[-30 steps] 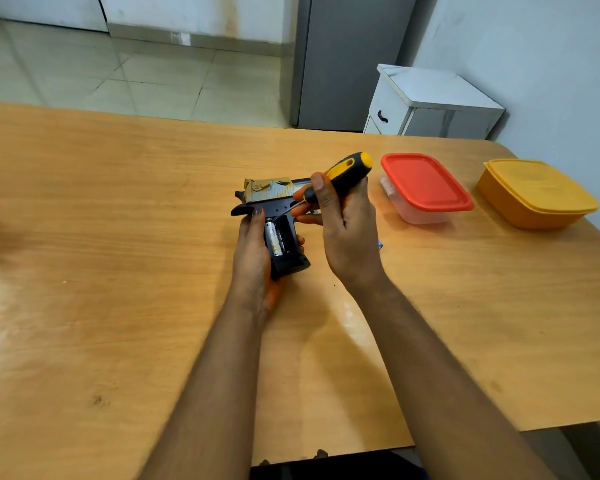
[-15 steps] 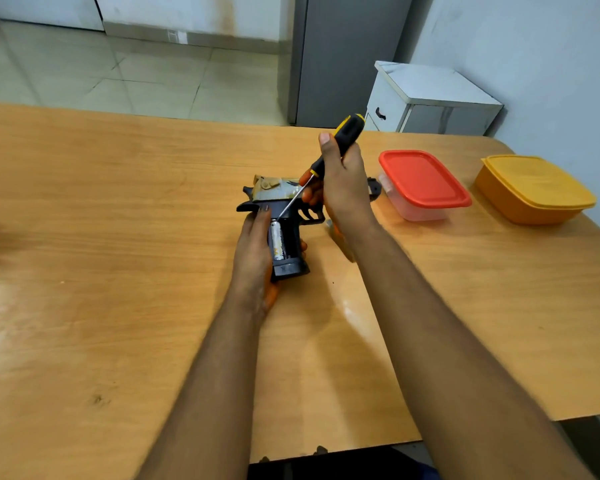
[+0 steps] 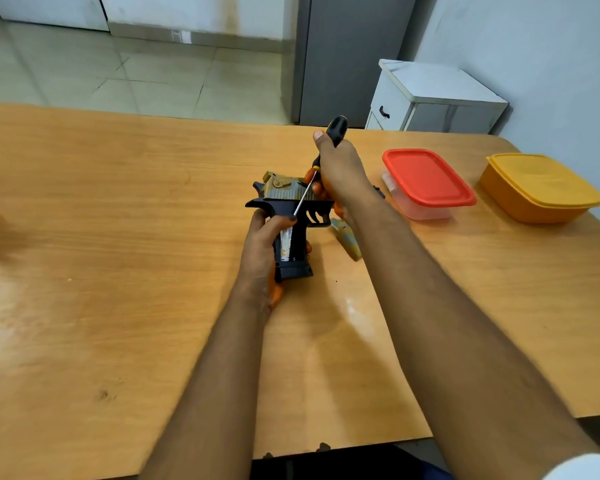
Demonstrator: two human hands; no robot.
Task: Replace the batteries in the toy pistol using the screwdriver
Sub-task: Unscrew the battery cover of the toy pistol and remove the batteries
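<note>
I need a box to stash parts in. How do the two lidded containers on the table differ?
The red-lidded container has a clear body; the yellow container is opaque, body and lid alike. The red-lidded one sits nearer the toy pistol; the yellow one looks bulkier. Both are closed.

A wooden table (image 3: 118, 271) filled the view. At two o'clock on it sat a clear container with a red lid (image 3: 426, 178), and just beyond, nearer three o'clock, a yellow-orange lidded container (image 3: 541, 188). A white cabinet (image 3: 433, 98) stood at one o'clock behind.

head-worn view, looking down, table (image 3: 118, 237) close
</note>
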